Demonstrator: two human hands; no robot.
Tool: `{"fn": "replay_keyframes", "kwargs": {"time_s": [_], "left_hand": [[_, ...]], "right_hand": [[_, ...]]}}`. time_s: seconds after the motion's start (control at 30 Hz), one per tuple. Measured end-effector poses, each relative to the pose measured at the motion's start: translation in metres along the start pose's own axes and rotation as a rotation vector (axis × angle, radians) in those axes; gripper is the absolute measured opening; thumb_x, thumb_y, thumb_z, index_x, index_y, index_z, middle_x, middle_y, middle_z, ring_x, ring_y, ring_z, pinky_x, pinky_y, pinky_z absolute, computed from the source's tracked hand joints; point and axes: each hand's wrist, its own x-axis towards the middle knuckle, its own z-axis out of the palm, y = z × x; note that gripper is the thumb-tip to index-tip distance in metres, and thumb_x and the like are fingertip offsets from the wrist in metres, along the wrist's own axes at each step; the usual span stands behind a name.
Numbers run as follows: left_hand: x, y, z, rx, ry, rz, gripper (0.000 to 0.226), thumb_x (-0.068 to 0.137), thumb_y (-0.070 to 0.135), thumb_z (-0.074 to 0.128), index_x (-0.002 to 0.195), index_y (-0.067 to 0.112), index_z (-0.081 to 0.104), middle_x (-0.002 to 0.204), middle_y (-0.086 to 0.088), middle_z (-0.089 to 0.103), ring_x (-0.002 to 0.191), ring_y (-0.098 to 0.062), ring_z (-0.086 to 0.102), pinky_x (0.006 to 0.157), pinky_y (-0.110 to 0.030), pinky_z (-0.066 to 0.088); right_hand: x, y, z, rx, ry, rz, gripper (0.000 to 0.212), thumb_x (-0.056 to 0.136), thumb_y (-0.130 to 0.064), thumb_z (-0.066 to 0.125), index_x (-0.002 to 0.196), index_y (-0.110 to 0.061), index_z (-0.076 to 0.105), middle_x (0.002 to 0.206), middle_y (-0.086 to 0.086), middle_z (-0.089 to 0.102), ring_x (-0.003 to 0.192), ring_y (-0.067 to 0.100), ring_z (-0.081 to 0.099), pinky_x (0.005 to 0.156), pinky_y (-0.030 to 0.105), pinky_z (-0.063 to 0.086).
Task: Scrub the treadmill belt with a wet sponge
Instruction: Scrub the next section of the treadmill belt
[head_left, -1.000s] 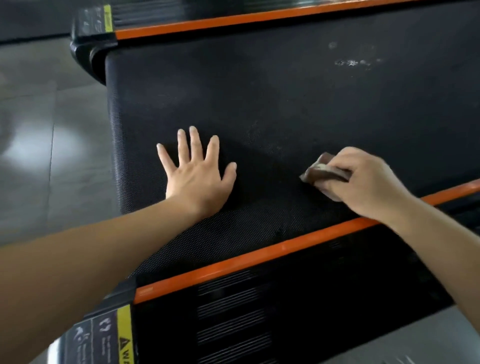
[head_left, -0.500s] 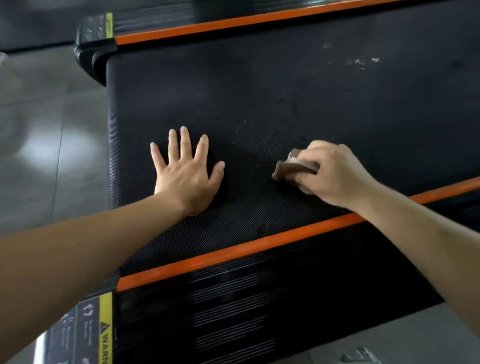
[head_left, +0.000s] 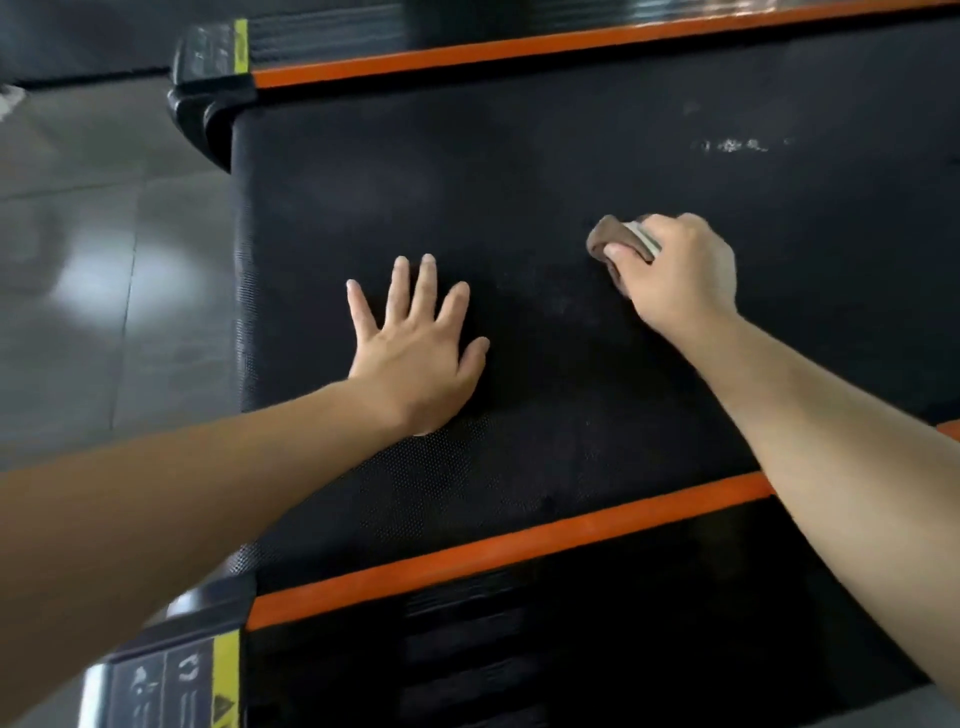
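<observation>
Grey tiled floor (head_left: 104, 291) at 9 o'clock of treadmill belt (head_left: 519, 171). Left hand (head_left: 415, 358) flat, fingers spread, bracing. Right hand (head_left: 675, 270) clenched round sponge (head_left: 615, 240); press firm, work toward white specks (head_left: 735, 145) at 1 o'clock.

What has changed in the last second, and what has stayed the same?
The right hand, still gripping the sponge, slid away from the near orange rail toward the middle of the belt. The left hand stayed flat on the belt, fingers spread. The white specks remain unscrubbed.

Belt (head_left: 519, 171) open ahead & to the right; only obstacles: left hand (head_left: 415, 353) flat mid-belt, right hand (head_left: 675, 270) w/ sponge (head_left: 615, 240) beside it.
</observation>
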Motion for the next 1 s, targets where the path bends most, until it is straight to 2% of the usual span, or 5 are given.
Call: {"fn": "replay_keyframes", "kwargs": {"time_s": [0.17,0.37,0.53,0.73,1.0], "left_hand": [[0.039,0.014,-0.006,-0.134,0.051,-0.042,0.060,0.105,0.046,0.029,0.159,0.024,0.018,0.171,-0.015,-0.006,0.156,-0.033,-0.018,0.116,-0.071,-0.014],[0.040,0.022,-0.001,-0.154,0.067,-0.056,0.065,0.103,0.053,0.027,0.161,0.026,0.014,0.170,-0.016,-0.009,0.155,-0.036,-0.019,0.116,-0.071,-0.016],[0.047,0.032,-0.006,-0.159,0.035,-0.097,0.069,0.102,0.050,0.030,0.162,0.023,0.010,0.168,-0.022,-0.012,0.153,-0.042,-0.022,0.114,-0.074,-0.014],[0.069,0.055,-0.006,-0.190,0.055,-0.195,0.068,0.102,0.052,0.030,0.162,0.026,0.009,0.169,-0.019,-0.014,0.153,-0.038,-0.024,0.112,-0.075,-0.017],[0.087,0.071,0.007,-0.132,0.161,-0.300,0.072,0.100,0.059,0.018,0.163,0.026,0.007,0.170,-0.017,-0.010,0.154,-0.038,-0.020,0.113,-0.075,-0.015]], "right_hand": [[0.004,-0.028,0.010,0.085,-0.139,-0.186,0.027,0.091,-0.041,0.069,0.098,-0.015,0.071,0.091,0.006,0.058,0.081,0.026,0.057,0.073,0.037,0.046],[0.073,-0.025,0.015,0.056,-0.034,0.117,0.034,0.089,-0.052,0.060,0.096,-0.020,0.068,0.099,0.004,0.065,0.092,0.026,0.064,0.073,0.034,0.046],[0.039,-0.040,0.021,0.130,-0.225,-0.156,0.025,0.089,-0.045,0.071,0.083,-0.021,0.067,0.091,-0.001,0.058,0.082,0.019,0.059,0.073,0.036,0.048],[0.112,-0.009,0.030,0.060,-0.018,-0.007,0.035,0.088,-0.053,0.060,0.100,-0.022,0.068,0.099,0.007,0.064,0.090,0.028,0.062,0.078,0.038,0.049],[0.123,-0.013,0.035,0.133,-0.149,-0.325,0.028,0.090,-0.047,0.066,0.098,-0.020,0.071,0.088,0.000,0.056,0.080,0.025,0.058,0.074,0.038,0.046]]}}
